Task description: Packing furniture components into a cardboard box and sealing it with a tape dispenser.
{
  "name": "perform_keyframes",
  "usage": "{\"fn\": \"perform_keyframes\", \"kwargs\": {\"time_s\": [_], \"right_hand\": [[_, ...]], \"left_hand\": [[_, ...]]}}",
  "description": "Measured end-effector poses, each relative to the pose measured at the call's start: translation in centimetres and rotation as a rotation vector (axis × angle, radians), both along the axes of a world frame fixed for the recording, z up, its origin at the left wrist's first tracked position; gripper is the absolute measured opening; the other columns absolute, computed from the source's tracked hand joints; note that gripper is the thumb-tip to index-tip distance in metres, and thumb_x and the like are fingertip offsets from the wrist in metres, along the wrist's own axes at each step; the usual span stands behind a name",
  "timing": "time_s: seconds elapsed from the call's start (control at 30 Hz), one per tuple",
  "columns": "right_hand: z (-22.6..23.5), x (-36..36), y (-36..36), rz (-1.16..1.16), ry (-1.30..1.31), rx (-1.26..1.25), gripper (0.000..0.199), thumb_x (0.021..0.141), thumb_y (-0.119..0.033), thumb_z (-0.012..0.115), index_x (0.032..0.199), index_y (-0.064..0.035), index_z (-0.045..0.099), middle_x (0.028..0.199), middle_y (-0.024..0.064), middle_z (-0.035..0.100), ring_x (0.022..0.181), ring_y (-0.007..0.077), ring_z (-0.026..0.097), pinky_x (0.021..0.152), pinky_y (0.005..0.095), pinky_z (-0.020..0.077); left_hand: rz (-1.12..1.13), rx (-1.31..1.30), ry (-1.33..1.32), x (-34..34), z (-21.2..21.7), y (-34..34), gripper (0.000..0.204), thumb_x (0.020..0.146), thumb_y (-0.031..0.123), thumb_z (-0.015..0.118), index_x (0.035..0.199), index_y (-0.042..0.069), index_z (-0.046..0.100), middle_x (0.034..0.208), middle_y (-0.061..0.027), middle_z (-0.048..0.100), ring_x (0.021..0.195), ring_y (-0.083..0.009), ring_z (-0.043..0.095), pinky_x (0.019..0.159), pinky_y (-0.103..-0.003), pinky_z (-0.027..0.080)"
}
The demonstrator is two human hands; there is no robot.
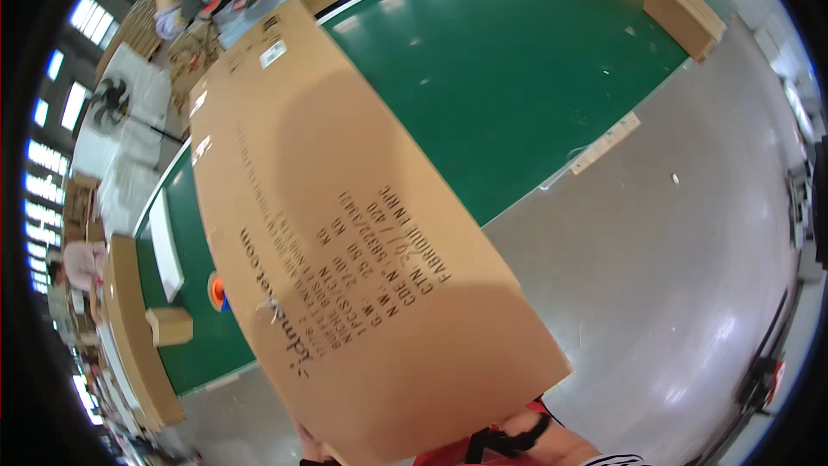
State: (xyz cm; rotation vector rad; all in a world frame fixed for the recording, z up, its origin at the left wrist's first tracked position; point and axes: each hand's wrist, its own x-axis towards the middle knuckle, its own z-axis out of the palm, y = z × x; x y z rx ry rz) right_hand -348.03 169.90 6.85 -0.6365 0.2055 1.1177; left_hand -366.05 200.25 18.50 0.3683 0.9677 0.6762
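A long brown cardboard box point(345, 173) with black print and white labels lies slantwise across a green-topped work surface point(492, 60). Its near end juts past the edge of that surface, toward my body. At the lower left corner of this end, my left hand point(310, 444) presses against the box, mostly hidden by it. My right hand point(522, 423), with a black band at the wrist, holds the near end from the right. The box covers the fingers of both hands.
An orange tape roll point(217, 291), a white strip point(164, 246) and a small cardboard block point(170, 326) lie left of the box. Long cardboard pieces stand at the left point(138, 336) and far right point(681, 13). A gloved person point(203, 0) works beyond the box; a fan point(112, 102) stands left.
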Motion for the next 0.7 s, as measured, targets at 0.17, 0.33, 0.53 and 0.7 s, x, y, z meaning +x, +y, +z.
{"fn": "perform_keyframes", "kwargs": {"time_s": [0.17,0.33,0.53,0.7], "right_hand": [[7.2,17.0,3.5,0.223,0.238,0.081,0.063,0.096,-0.05,0.05,0.136,-0.0005,0.048,0.125,0.0144,0.061,0.109,0.02,0.06,0.093,0.0328,0.0486],[15.3,21.0,8.2,0.886,-1.453,-0.669,0.072,0.076,-0.047,0.073,0.125,0.0034,0.056,0.1,0.0138,0.07,0.084,0.0247,0.068,0.073,0.0325,0.0537],[16.5,15.4,12.0,0.198,-2.448,-0.883,0.098,0.059,-0.037,0.084,0.139,-0.0017,0.041,0.143,0.0164,0.043,0.132,0.0321,0.041,0.109,0.0541,0.0288],[14.8,13.0,14.5,0.281,-2.705,-0.554,0.091,0.06,-0.032,0.081,0.138,-0.0049,0.043,0.144,0.0151,0.041,0.136,0.0322,0.036,0.111,0.0547,0.0257]], "left_hand": [[-0.181,0.343,0.223,-8.9,-1.1,-0.9,0.054,0.092,0.037,0.059,0.128,-0.002,0.051,0.122,-0.0148,0.061,0.104,-0.0241,0.061,0.092,-0.037,0.049],[-0.624,0.727,0.914,-4.3,3.6,0.5,0.04,0.073,0.028,0.08,0.095,-0.004,0.069,0.079,-0.0107,0.071,0.072,-0.0205,0.068,0.067,-0.032,0.051],[-0.417,0.999,1.352,-2.5,1.8,-1.9,0.042,0.076,0.037,0.077,0.09,-0.002,0.07,0.072,-0.0133,0.07,0.062,-0.0294,0.064,0.062,-0.033,0.051],[-0.104,0.761,1.143,-5.7,-4.1,-4.6,0.038,0.086,0.034,0.069,0.097,-0.002,0.066,0.08,-0.0113,0.071,0.068,-0.021,0.067,0.063,-0.031,0.053]]}}
